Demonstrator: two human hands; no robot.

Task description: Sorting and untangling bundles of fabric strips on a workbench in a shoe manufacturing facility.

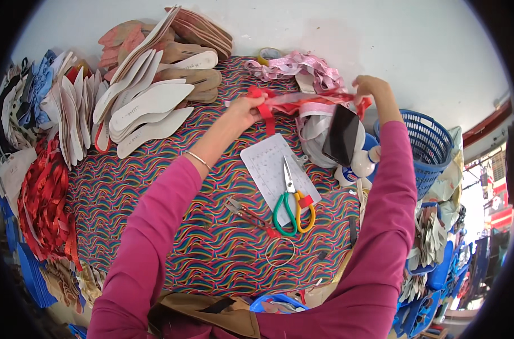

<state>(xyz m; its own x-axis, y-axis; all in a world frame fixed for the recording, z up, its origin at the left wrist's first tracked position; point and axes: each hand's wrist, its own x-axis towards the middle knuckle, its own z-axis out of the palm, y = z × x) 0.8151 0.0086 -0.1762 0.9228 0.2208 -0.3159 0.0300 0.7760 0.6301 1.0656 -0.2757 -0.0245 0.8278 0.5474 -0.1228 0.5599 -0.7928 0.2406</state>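
Observation:
Between my two hands a bundle of red straps (293,103) is stretched above the far right part of the table. My left hand (246,111) has its fingers closed around the left end, where a red piece hangs down. At the right end, the fingers of my right hand (374,89) pinch the straps beside the wall. Just behind them lies a heap of pink ribbon (316,68). A dark phone (341,135) rests on a white roll below the straps. Nearer me, scissors (289,182) with one green and one yellow handle lie on a white printed sheet (262,161).
Red-handled pliers (250,217) and a thin ring (294,250) lie on the patterned cloth (211,254). Shoe insoles (149,121) are stacked at the far left, near a red strap pile (45,198). A white bottle (363,164) and blue basket (435,138) stand right.

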